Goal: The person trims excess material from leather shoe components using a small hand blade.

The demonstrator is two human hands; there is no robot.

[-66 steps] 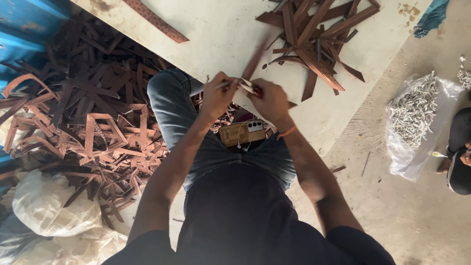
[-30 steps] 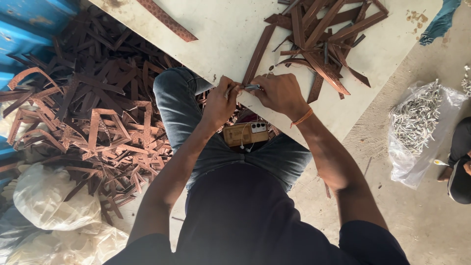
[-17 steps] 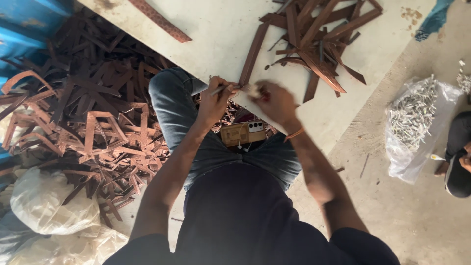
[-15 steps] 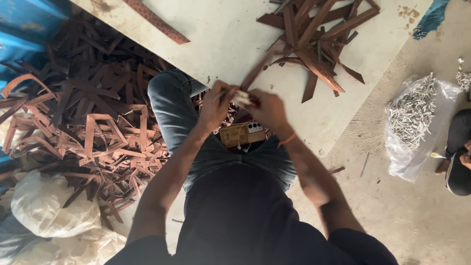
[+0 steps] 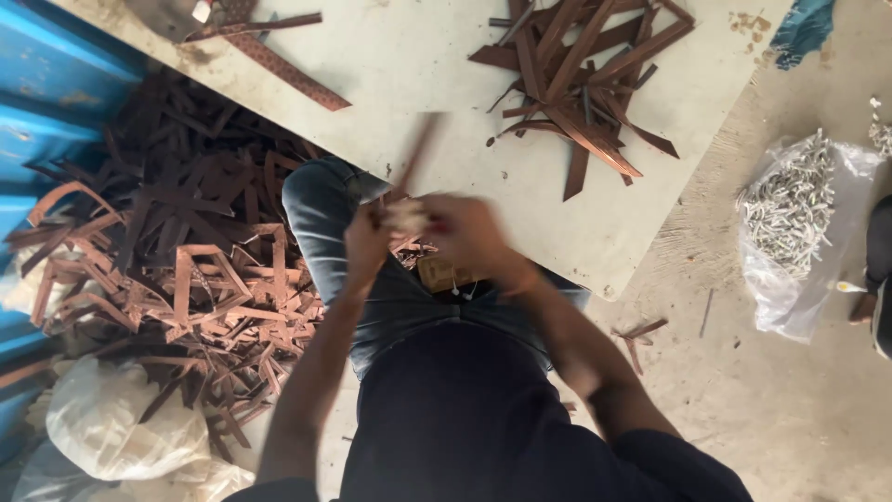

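Board: the large pale flat board (image 5: 446,74) lies across the floor in front of the seated person, a work surface within arm's reach.
Heap on the floor: the big tangled heap of rusty-brown bent strips and frames (image 5: 177,279) lies just left of the person's knee, beside the blue corrugated wall (image 5: 46,102).
Pile on the board: a smaller pile of straight brown strips (image 5: 576,74) rests on the board's far right part, ahead of the hands, apparently stock kept near.
Bag: a clear plastic bag of small silvery metal pieces (image 5: 794,214) sits open on the concrete floor, well apart to the right.
Strip in hand: one thin brown strip (image 5: 418,153), blurred, rises from between the hands and slants over the board's near edge.
Left hand: the left hand (image 5: 369,244) is closed around the strip's lower end, above the lap.
Right hand: the right hand (image 5: 469,237) is curled, just beside the left; blur hides whether it grips anything.
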